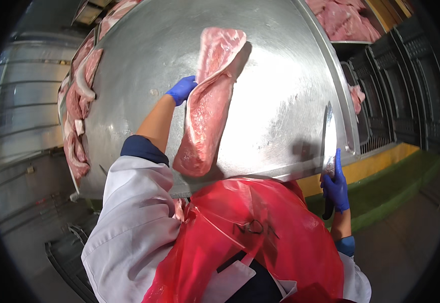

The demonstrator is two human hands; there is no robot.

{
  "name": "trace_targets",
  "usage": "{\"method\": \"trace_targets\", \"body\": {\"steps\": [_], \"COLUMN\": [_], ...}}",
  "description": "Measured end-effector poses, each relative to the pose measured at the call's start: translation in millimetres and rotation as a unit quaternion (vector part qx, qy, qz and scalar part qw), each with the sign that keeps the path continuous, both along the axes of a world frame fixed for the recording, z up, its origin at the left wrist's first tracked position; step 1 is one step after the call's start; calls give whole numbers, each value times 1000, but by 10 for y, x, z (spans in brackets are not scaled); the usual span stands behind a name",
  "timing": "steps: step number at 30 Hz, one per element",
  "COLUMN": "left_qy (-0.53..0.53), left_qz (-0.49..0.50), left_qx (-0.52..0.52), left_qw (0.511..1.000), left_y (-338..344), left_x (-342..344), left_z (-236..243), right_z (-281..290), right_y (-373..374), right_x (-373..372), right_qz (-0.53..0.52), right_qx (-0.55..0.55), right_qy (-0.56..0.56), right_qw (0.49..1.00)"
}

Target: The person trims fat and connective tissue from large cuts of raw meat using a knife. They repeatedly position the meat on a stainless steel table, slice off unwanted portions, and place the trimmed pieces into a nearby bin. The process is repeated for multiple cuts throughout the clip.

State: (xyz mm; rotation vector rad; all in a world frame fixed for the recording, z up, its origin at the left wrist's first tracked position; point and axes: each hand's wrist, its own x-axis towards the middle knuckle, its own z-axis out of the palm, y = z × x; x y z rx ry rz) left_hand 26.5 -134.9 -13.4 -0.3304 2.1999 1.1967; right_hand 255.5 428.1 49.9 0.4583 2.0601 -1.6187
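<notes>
A long pork loin, pink with a pale fat layer along one side, lies lengthwise on the metal table, its near end close to the table's front edge. My left hand, in a blue glove, grips the loin's left edge about midway; the fingertips are hidden by the meat. On the right, past the table's near corner, my blue-gloved right hand is closed around the handle of a knife. The blade points away from me over the table's right side, apart from the meat.
Several cut meat strips lie along the table's left edge. Far right stands a container of meat pieces, with black plastic crates nearer. A meat scrap lies beyond the raised right rim. A yellow-and-green ledge runs below.
</notes>
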Motion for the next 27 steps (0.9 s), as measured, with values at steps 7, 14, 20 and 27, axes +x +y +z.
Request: {"method": "trace_targets", "body": {"steps": [7, 14, 20, 27], "left_qy": [391, 275, 270, 340], "left_qz": [38, 156, 78, 267], "left_qx": [-242, -52, -39, 70], "left_qw": [887, 947, 959, 899], "left_y": [1034, 992, 1046, 615], "left_x": [-437, -889, -848, -627], "left_z": [54, 452, 741, 660], "right_z": [-187, -635, -543, -57], "right_y": [18, -1077, -2674, -2450], "right_x": [-1057, -2110, -3393, -2889], "right_qz": [51, 92, 172, 470], "right_qx": [-78, -149, -30, -4], "right_qy": [51, 160, 146, 79], "right_qw": [994, 972, 974, 879]}}
